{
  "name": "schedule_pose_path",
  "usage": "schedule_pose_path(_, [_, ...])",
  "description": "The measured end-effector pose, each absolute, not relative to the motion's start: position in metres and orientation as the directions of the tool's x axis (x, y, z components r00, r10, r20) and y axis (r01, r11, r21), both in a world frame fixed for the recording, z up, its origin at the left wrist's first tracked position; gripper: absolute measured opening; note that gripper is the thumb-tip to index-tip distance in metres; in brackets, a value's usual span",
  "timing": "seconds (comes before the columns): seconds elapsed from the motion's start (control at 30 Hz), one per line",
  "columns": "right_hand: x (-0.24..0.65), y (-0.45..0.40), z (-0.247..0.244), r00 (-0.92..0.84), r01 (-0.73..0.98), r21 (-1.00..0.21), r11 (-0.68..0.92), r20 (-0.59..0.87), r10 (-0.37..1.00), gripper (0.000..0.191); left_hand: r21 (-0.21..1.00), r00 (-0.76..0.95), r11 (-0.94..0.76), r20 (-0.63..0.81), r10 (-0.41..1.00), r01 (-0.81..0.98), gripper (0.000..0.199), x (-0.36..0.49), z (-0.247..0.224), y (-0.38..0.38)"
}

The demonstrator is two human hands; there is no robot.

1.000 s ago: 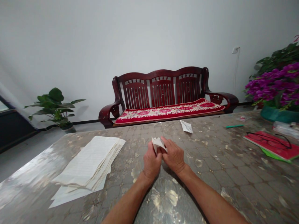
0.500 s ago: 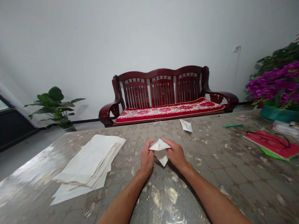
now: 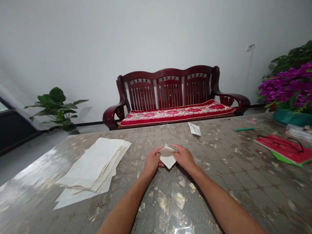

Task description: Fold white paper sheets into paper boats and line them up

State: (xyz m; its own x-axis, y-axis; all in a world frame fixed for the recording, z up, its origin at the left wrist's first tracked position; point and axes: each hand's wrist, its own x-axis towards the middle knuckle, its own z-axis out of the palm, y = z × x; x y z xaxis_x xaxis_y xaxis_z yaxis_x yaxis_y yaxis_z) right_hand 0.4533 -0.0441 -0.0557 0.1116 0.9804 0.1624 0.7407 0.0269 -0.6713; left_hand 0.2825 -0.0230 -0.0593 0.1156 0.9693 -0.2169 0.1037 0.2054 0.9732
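Observation:
A folded piece of white paper (image 3: 168, 162) is held between my two hands over the middle of the table, its lower point toward me and its upper flap parted. My left hand (image 3: 152, 162) pinches the left corner, with some fingers tucked behind it. My right hand (image 3: 184, 157) grips the right corner, thumb at the edge. Farther back lies a second folded white paper (image 3: 194, 129), untouched. Left of my hands rests a stack of lined paper sheets (image 3: 97, 164), its edges uneven.
The patterned table (image 3: 219, 191) stretches across the front. To the right lie a teal pen (image 3: 245, 129), a red book (image 3: 275, 143) with eyeglasses (image 3: 292, 148), and a pot of purple flowers (image 3: 290, 86). A wooden bench (image 3: 168, 73) stands behind; a green plant (image 3: 57, 105) is at left.
The upper flap of the folded paper has tipped back, so the opening between its layers shows wider. Both hands stay on its corners. The view has shifted slightly.

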Motion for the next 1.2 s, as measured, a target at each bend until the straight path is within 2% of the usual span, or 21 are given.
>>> schedule_pose_path(0.2, [0.455, -0.046, -0.046, 0.088, 0.822, -0.569, -0.020, 0.093, 0.992, 0.044, 0.933, 0.158, 0.183, -0.241, 0.958, 0.311, 0.043, 0.279, -0.052, -0.022])
schedule_pose_path(0.3, [0.454, -0.049, -0.044, 0.065, 0.871, -0.491, -0.015, 0.085, 0.994, 0.043, 0.857, 0.150, 0.069, -0.168, 0.974, 0.511, 0.043, 0.276, -0.048, -0.024])
schedule_pose_path(0.37, [0.454, -0.052, -0.045, 0.026, 0.906, -0.423, 0.024, 0.112, 0.993, 0.042, 0.730, 0.156, -0.073, -0.047, 0.987, 0.680, 0.039, 0.274, -0.045, -0.027])
schedule_pose_path(0.43, [0.455, -0.055, -0.047, -0.030, 0.934, -0.349, 0.084, 0.158, 0.987, 0.038, 0.553, 0.170, -0.162, 0.037, 0.985, 0.817, 0.036, 0.273, -0.042, -0.031])
schedule_pose_path(0.5, [0.456, -0.058, -0.049, -0.086, 0.946, -0.288, 0.145, 0.208, 0.974, 0.035, 0.408, 0.187, -0.199, 0.071, 0.980, 0.891, 0.036, 0.271, -0.041, -0.035])
schedule_pose_path(0.6, [0.460, -0.060, -0.053, -0.162, 0.939, -0.254, 0.232, 0.269, 0.950, 0.036, 0.272, 0.260, -0.286, 0.128, 0.957, 0.919, 0.034, 0.268, -0.044, -0.039])
schedule_pose_path(0.7, [0.466, -0.061, -0.058, -0.215, 0.918, -0.261, 0.297, 0.301, 0.929, 0.034, 0.225, 0.323, -0.365, 0.201, 0.925, 0.904, 0.032, 0.265, -0.050, -0.040])
schedule_pose_path(0.83, [0.472, -0.062, -0.062, -0.250, 0.885, -0.303, 0.353, 0.330, 0.910, 0.036, 0.252, 0.457, -0.525, 0.283, 0.843, 0.813, 0.036, 0.262, -0.057, -0.039])
schedule_pose_path(0.93, [0.475, -0.063, -0.061, -0.263, 0.854, -0.357, 0.378, 0.331, 0.906, 0.042, 0.231, 0.555, -0.613, 0.271, 0.787, 0.756, 0.033, 0.262, -0.061, -0.036])
schedule_pose_path(1.03, [0.477, -0.064, -0.060, -0.290, 0.800, -0.444, 0.405, 0.304, 0.907, 0.046, 0.218, 0.584, -0.625, 0.227, 0.779, 0.749, 0.035, 0.261, -0.062, -0.035])
schedule_pose_path(1.2, [0.478, -0.062, -0.058, -0.350, 0.710, -0.543, 0.449, 0.282, 0.893, 0.038, 0.235, 0.595, -0.631, 0.210, 0.776, 0.740, 0.035, 0.258, -0.060, -0.043])
